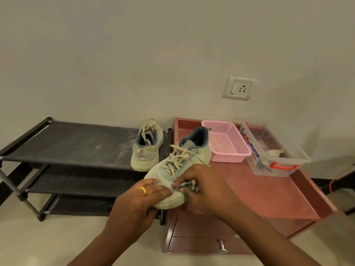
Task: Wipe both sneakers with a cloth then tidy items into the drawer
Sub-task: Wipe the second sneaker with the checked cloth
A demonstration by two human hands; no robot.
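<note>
A pale green sneaker [184, 160] with beige laces is held up between the rack and the cabinet, toe toward me. My left hand [142, 196], wearing a gold ring, grips its toe from the left. My right hand [201, 189] holds a black-and-white patterned cloth [189, 186] pressed against the toe's right side; most of the cloth is hidden under my fingers. The second sneaker [147, 145] stands on the top shelf of the black shoe rack [73, 144], heel toward me.
A reddish cabinet [269, 192] with a raised rim stands on the right, carrying a pink basket [226, 143] and a clear plastic box [272, 152] with an orange latch. Its drawer [201, 244] with a metal handle is below. A wall socket [239, 88] is above.
</note>
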